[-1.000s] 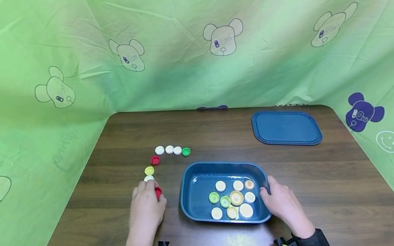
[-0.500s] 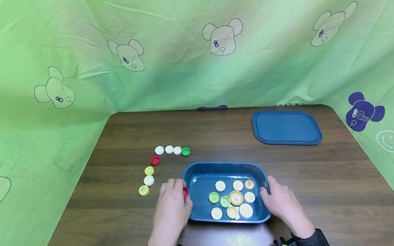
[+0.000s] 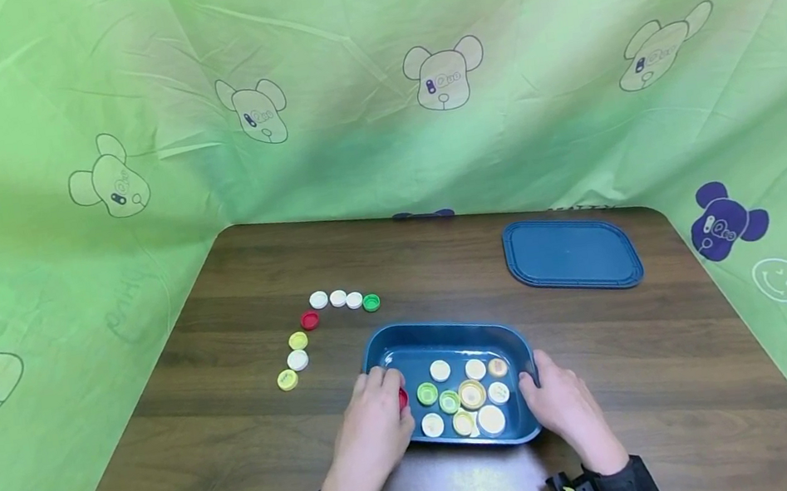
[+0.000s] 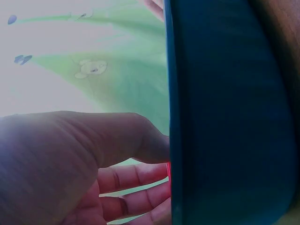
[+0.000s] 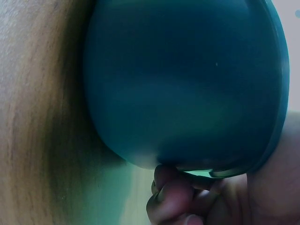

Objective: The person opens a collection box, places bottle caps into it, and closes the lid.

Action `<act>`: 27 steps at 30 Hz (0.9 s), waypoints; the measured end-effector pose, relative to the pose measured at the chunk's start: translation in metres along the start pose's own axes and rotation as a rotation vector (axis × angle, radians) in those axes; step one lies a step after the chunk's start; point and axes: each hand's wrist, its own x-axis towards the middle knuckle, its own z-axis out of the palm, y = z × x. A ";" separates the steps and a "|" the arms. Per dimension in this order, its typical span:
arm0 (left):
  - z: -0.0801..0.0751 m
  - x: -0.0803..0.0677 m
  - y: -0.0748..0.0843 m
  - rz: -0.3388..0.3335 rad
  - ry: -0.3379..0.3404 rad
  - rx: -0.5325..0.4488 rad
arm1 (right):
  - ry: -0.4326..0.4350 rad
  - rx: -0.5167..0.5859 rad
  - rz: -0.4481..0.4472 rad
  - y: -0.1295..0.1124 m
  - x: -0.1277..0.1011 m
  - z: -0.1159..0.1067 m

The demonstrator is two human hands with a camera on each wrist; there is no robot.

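Observation:
Over the left end of the blue tray point(image 3: 409, 352), my left hand point(image 3: 374, 426) pinches a red bottle cap point(image 3: 403, 398) between thumb and fingers. The left wrist view shows only a thin red edge of the cap point(image 4: 169, 180), the tray wall point(image 4: 229, 112) hiding the rest. My right hand point(image 3: 567, 404) grips the tray's right end, thumb inside the rim and fingers outside, as the right wrist view shows from below. Inside the tray lie several caps, among them white caps point(image 3: 491, 420), green caps point(image 3: 427, 394) and a larger cream cap point(image 3: 472, 395).
Left of the tray, a bent row of caps lies on the wooden table point(image 3: 187, 442), from a green cap point(image 3: 371, 303) through white ones and a red cap point(image 3: 309, 320) to a yellow cap point(image 3: 287, 379). A blue lid point(image 3: 572, 254) lies at the back right. Green cloth point(image 3: 359, 158) surrounds the table.
My left hand has moved right from the lower end of the row to over the tray, carrying the red bottle cap. A yellow cap shows where the hand was. My right hand stays on the tray.

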 end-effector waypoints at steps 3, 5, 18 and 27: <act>0.002 0.000 0.001 -0.004 -0.023 0.005 | 0.002 0.000 -0.002 -0.001 0.000 0.000; 0.002 0.000 0.001 -0.004 -0.036 0.008 | 0.002 -0.002 -0.002 -0.001 0.000 0.000; 0.004 0.001 -0.001 0.019 -0.045 0.019 | 0.031 -0.037 -0.037 -0.001 0.001 0.000; -0.003 0.002 -0.007 0.001 0.016 -0.018 | 0.032 -0.039 -0.034 -0.001 0.000 -0.001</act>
